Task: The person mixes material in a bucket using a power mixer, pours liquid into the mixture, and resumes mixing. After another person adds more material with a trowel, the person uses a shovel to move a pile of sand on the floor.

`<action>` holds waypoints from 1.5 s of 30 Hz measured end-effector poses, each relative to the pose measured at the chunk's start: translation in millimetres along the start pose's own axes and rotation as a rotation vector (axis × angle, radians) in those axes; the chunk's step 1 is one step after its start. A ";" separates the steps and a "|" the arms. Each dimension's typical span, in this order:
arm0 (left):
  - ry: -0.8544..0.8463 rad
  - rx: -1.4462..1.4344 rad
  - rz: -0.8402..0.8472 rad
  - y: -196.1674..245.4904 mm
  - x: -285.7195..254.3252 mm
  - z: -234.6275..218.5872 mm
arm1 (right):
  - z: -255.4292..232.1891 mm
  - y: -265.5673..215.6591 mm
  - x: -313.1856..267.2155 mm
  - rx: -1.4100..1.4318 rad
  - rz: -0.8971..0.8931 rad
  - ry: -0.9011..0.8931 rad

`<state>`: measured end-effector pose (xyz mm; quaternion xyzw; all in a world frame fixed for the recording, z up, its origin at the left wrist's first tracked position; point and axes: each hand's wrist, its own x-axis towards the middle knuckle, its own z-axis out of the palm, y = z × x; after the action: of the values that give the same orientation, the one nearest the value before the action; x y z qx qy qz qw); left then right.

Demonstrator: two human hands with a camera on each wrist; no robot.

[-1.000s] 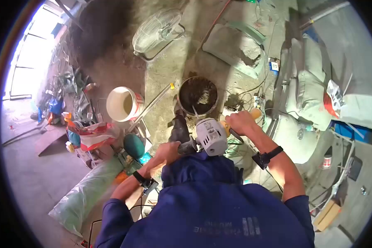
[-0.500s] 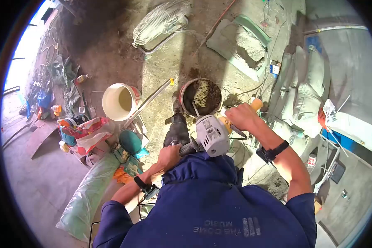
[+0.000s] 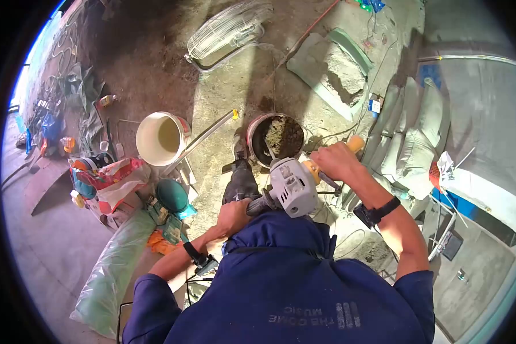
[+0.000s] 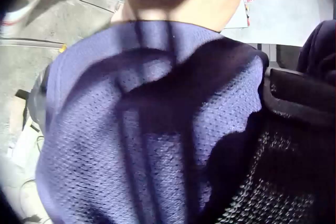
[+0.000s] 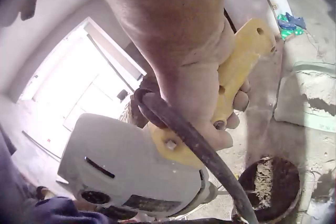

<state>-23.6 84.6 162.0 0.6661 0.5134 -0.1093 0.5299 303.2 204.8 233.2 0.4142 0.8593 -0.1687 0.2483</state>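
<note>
An electric hand mixer with a pale grey body [image 3: 293, 189] is held between my two hands, its rod reaching down into a round bucket [image 3: 250, 136]. Inside the bucket is a dark, wet-looking mix [image 3: 294, 136] with a paler lumpy patch. My right hand [image 3: 336, 163] grips the yellow handle [image 5: 242, 58], fingers wrapped round it in the right wrist view. A thick dark cord loops past that wrist. My left hand [image 3: 234, 217] holds the dark side handle [image 3: 260, 204]; in the left wrist view navy cloth [image 4: 131, 129] hides this grip.
A white bucket [image 3: 146, 143] with cloudy liquid stands left of the mixing bucket. A long straight bar [image 3: 203, 139] lies between them. Ahead are a fan [image 3: 229, 34] and an open sack of pale powder [image 3: 345, 69]. Full sacks [image 3: 421, 137] line the right. Cables cross the floor.
The head view has turned a little, so the floor and its objects shift in the picture. Both hands keep their hold, and the mixer's rod stays in the bucket.
</note>
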 end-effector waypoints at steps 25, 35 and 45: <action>-0.050 -0.011 0.044 2.3 9.2 -5.4 | -4.5 -4.9 -9.0 -0.021 0.089 -0.040; -0.088 0.029 0.067 6.0 18.1 -11.6 | -0.9 -4.8 -22.4 0.042 0.136 -0.035; -0.105 0.072 0.127 10.4 23.4 -12.5 | 7.2 -7.5 -33.0 0.038 0.201 0.026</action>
<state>-9.8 109.0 157.2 0.7093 0.4372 -0.1285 0.5379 316.9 176.0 246.6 0.5048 0.8133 -0.1539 0.2450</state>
